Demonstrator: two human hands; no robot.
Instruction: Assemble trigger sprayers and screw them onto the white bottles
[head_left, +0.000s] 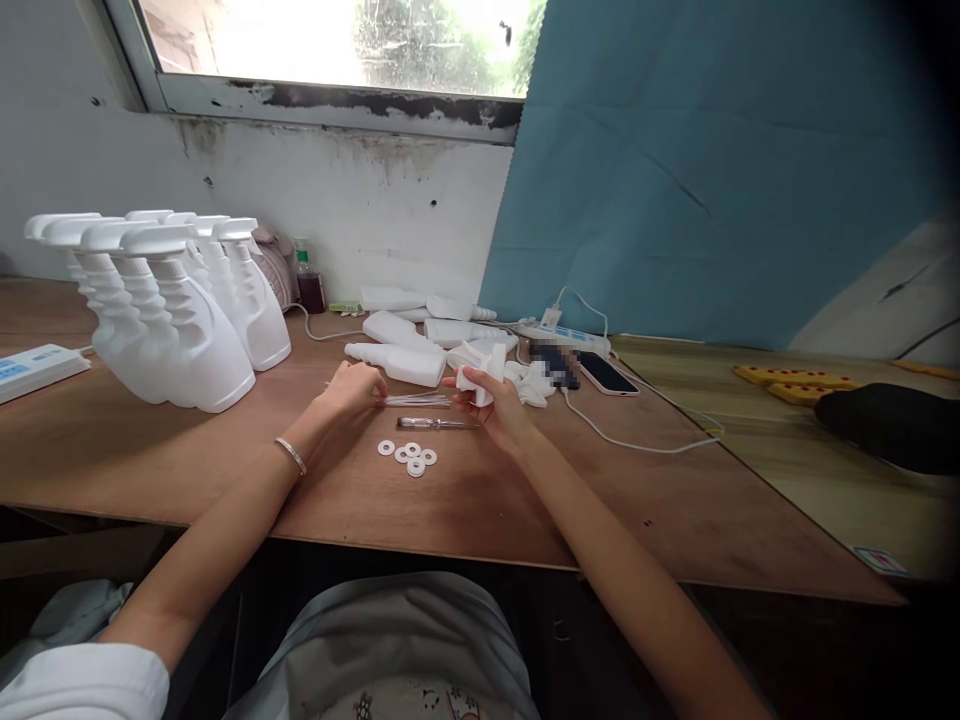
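Nearest, four white washers (pixel 408 457) lie in a cluster on the table (pixel 150 450). Just beyond the washers lies a screwdriver (pixel 435 424). Beyond that, the left hand (pixel 352 388) pinches the end of thin clear tubes (pixel 417 400), while the right hand (pixel 501 410) is closed around a white spray head (pixel 480 372). This looks like the fitting step: a tube being picked for the head. Next, the tube end likely needs lining up with the head's socket. Farther left of the washers stand finished bottles (pixel 180 320).
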